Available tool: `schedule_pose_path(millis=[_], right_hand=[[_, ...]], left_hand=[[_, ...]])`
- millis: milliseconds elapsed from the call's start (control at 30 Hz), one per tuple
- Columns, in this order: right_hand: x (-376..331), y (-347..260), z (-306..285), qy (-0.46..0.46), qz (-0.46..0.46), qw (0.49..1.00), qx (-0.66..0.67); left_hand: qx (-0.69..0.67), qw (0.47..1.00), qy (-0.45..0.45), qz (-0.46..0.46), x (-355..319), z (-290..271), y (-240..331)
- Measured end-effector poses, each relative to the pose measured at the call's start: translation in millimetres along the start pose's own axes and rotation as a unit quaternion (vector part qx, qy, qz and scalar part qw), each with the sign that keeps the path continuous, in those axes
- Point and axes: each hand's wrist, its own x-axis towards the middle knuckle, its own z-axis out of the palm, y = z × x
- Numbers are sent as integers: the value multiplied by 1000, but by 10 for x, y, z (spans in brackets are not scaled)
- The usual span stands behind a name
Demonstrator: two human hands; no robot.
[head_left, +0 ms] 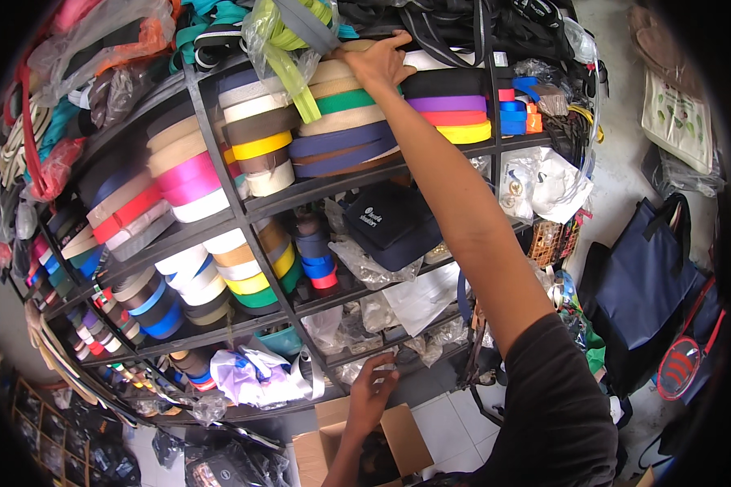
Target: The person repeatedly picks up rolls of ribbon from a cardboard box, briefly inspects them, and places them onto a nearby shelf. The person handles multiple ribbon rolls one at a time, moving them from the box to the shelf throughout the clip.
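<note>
My right arm reaches up across the rack. Its hand (375,63) lies over the top of a stack of webbing rolls, fingers spread, with some fingertips hidden. Beneath it sit a beige roll (333,87) and a green roll (345,101). The end of a grey strap (310,26) meets the hand's left side; no grip on it shows. Lower down, my left hand (369,395) hangs in the air with loosely bent fingers, apart and with nothing visible in them. Below that hand is an open cardboard box (404,438) with dark contents.
The black rack (211,130) holds several stacks of coloured webbing rolls. A lime-green strap (288,73) in plastic hangs over its top. A dark cap (390,219) lies on a middle shelf. On the right wall hangs a navy bag (646,268). White tiles (447,426) show below.
</note>
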Motion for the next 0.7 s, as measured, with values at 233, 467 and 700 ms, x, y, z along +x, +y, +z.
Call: schedule_pose_path(millis=[233,467,700], right_hand=[[-71,77,80,29,-28,999,23],[27,403,201,34,-37,995,87],[-653,857,-386,72,-127,963,226]], left_hand=[[-17,999,4,-47,-207,-20,-354],[-38,993,1,-114,-433,-91,-646],[-251,945,32,-207,-1390,-826,-2069]])
